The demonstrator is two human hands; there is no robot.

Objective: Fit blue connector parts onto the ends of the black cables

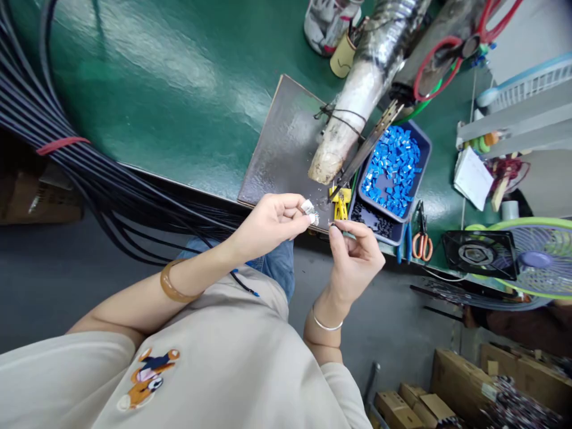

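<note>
My left hand [283, 219] is closed, with a small white piece [309, 208] at its fingertips and fine whitish strands beside it. To its right, my right hand [355, 250] pinches something small and dark that I cannot make out. The two hands are a short gap apart, just over the table's near edge. Beyond them lie a dark grey board [286, 137] and a yellow tool [341, 205]. A grey bin [426, 155] of small blue pieces [393, 167] stands to the right, partly over another bin with small black pieces [379, 225].
Black cables [40, 107] tied with a red band run along the left. A wrapped white tube [357, 107] and red-handled scissors [435, 65] hang over the board. Orange-handled pliers [422, 245] and a green fan [536, 256] are at right. Cardboard boxes [460, 381] stand lower right.
</note>
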